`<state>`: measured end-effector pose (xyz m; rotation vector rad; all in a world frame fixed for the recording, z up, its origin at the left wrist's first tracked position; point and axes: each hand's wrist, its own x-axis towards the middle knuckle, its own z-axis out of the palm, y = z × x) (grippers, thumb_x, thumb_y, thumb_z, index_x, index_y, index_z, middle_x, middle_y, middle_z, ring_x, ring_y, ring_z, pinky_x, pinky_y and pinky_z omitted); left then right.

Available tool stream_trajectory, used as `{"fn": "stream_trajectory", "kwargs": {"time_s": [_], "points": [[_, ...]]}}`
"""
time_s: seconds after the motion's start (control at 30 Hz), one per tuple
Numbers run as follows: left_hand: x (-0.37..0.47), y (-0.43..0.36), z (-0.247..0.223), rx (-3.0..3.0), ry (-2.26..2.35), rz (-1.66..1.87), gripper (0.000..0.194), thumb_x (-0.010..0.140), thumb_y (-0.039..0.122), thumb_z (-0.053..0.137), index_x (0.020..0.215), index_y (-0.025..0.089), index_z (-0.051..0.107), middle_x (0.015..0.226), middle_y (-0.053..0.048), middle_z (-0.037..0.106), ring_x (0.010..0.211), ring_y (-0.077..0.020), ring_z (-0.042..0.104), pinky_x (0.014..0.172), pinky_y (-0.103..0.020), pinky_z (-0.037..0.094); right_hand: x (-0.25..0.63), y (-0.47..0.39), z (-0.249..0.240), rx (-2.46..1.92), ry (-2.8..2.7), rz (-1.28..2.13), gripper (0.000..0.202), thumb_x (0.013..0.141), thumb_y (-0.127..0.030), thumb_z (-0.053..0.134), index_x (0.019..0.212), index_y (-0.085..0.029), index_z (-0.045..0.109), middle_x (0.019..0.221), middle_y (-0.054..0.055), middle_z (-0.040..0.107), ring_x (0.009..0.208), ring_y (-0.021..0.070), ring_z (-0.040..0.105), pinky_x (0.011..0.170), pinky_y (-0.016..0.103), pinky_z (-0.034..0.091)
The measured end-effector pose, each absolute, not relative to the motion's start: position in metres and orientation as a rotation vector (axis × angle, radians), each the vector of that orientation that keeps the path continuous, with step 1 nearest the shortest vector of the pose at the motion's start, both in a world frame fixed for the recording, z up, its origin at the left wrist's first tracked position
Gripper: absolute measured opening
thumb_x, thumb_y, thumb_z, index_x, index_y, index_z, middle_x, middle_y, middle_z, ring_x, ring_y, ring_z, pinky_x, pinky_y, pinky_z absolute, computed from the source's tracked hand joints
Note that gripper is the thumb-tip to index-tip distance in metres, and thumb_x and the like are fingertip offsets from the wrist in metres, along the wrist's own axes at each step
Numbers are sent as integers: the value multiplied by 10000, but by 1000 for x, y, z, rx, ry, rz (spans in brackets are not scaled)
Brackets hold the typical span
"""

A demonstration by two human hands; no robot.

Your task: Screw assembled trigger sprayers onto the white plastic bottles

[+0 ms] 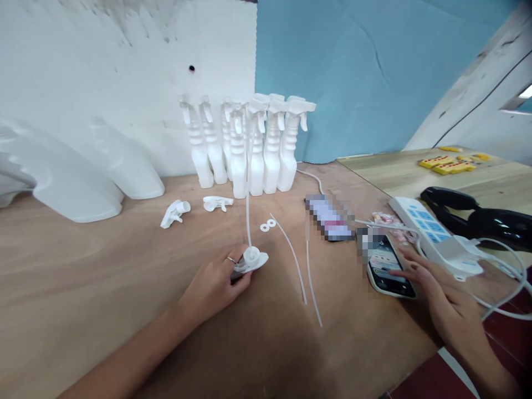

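My left hand (pixel 222 277) is closed around a white trigger spray head (pixel 257 260), which lies upside down low over the table. From its collar a thin white dip tube (pixel 248 216) stands upright. At the right, my right hand (pixel 434 288) has its fingers stretched out, with a fingertip on the lit screen of a phone (pixel 390 271) lying on the table. Between the hands lie two loose tubes (pixel 297 266) and two small white washers (pixel 268 225). Two more spray heads, one tilted (pixel 176 213) and one on its side (pixel 218 203), rest beyond my left hand.
Several white spray bottles (pixel 255 166) stand against the wall, with large white bottles (pixel 128 172) at left. A second phone (pixel 328 216), a power strip (pixel 432 233) with cables, a black glossy object (pixel 494 221) and yellow pieces (pixel 449 163) are at right.
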<state>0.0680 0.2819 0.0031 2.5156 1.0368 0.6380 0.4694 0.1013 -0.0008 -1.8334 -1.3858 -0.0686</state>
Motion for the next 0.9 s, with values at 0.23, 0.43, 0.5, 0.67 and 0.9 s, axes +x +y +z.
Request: {"fn": "stream_trajectory", "kwargs": {"time_s": [0.23,0.43,0.5,0.67,0.9], "points": [[70,284,2,2520,1059,606,394,924,307,527,1312,244,496,1180,-51,701,993,-251,701,796,-354,558,490,134,-7,-1882,-1591,-23,450,1018,-469,354,1320,-268,621,1567,26,395,1472,276,314,1231,528,202],[69,283,0,2534,1030,665,388,928,296,525,1312,252,487,1223,-57,686,1020,-239,697,812,-333,556,493,141,-10,-1894,-1640,-12,435,1021,-477,357,1327,-307,616,1589,-10,354,1476,273,300,1238,516,177],[68,282,1,2532,1034,662,401,927,295,523,1324,251,481,1216,-57,689,1004,-240,702,811,-343,559,493,140,-10,-1891,-1628,-17,441,1026,-472,346,1325,-295,618,1574,0,377,1467,266,316,1240,501,179],[69,282,3,2521,1032,651,406,926,302,518,1326,242,487,1249,-68,678,1045,-257,694,839,-363,562,490,139,-9,-1889,-1629,-14,445,1029,-470,339,1326,-295,620,1574,3,376,1470,260,311,1242,478,171],[69,282,2,2507,1050,621,406,927,315,525,1323,237,487,1192,-58,699,975,-254,709,790,-370,572,489,141,-8,-1920,-1656,-32,455,1020,-487,332,1309,-308,634,1581,2,363,1475,281,296,1237,507,166]]}}
